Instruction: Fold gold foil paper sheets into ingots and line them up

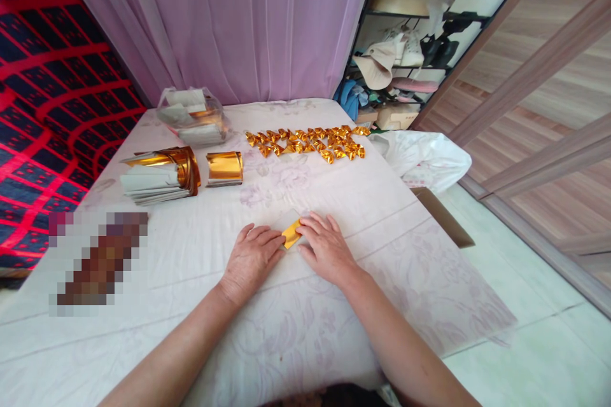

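Gold shiny paper strip [291, 234] lies flat on the white flowery table cloth [334, 331] | left hand [251, 259] presses its left end, fingers flat | right hand [326, 247] presses its right end, fingers flat | row of small folded gold paper pieces [305, 142] sits far back

A counter [334, 343] under a pale floral cloth carries a row of folded gold pieces [305, 142] at its far edge. Nearer left lie a curled gold roll [224, 168] and a stack of gold-backed sheets [160, 176], with a clear plastic bag [193, 116] behind them. A lilac curtain [238, 19] hangs beyond; a cluttered shelf rack [410, 44] stands at right.
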Available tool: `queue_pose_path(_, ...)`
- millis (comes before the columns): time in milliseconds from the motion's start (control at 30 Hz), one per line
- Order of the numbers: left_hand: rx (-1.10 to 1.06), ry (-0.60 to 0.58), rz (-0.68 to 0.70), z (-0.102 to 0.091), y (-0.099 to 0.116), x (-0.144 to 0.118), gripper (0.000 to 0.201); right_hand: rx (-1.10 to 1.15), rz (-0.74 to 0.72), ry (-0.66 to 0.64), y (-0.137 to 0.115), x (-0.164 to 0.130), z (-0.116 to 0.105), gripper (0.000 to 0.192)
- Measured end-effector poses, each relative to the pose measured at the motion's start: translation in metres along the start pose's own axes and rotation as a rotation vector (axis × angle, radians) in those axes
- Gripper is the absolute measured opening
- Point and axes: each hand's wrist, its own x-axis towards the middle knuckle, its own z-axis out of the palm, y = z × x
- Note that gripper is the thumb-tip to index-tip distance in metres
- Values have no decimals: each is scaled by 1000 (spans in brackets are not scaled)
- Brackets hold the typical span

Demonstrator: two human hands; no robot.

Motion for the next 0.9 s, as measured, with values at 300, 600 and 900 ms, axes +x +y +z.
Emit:
queue_pose_path(300,-19,5,-61,-3,10,1,22,13,10,105,-2,-5,16,30)
queue_pose_path(600,59,41,-58,-1,14,5,17,16,-8,154,-2,-5,21,29)
queue_pose_path(900,68,88,-61,1,13,5,18,-2,-67,228,-7,-4,18,20)
